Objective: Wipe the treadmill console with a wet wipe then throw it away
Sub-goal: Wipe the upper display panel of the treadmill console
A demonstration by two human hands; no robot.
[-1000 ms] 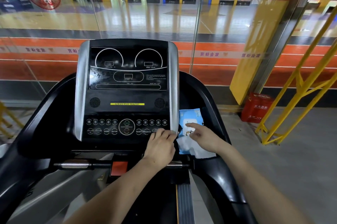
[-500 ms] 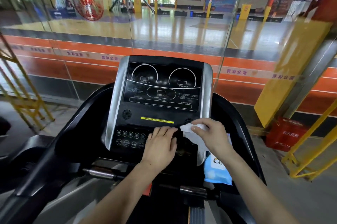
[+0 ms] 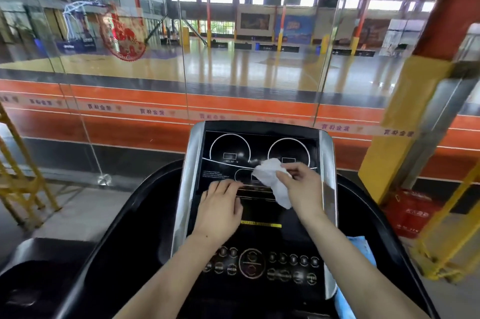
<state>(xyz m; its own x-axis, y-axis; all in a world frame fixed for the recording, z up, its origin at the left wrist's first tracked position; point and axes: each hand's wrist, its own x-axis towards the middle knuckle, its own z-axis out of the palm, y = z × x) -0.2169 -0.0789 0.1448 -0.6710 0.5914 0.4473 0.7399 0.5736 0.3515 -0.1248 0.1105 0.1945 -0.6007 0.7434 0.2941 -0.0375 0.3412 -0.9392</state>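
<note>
- Gym hall here, glass wall ahead with a shiny basketball court behind it, and the treadmill console (image 3: 259,189) sits right in front of me.
- My right hand (image 3: 304,189) pinches the wet wipe (image 3: 271,178) between thumb and fingertips, up at the far part of the dark display, roughly centre. The wipe hangs crumpled; can't tell if it's touching the screen yet.
- My left hand (image 3: 220,212) lies flat just left of it, fingers together, resting on the panel.
- The wipe looks limp, light and damp, so I reckon it'll bunch and slip. I'd wad it under flat fingers, not hold a corner.
- Blue wipe pack (image 3: 363,253) peeks out near right.
</note>
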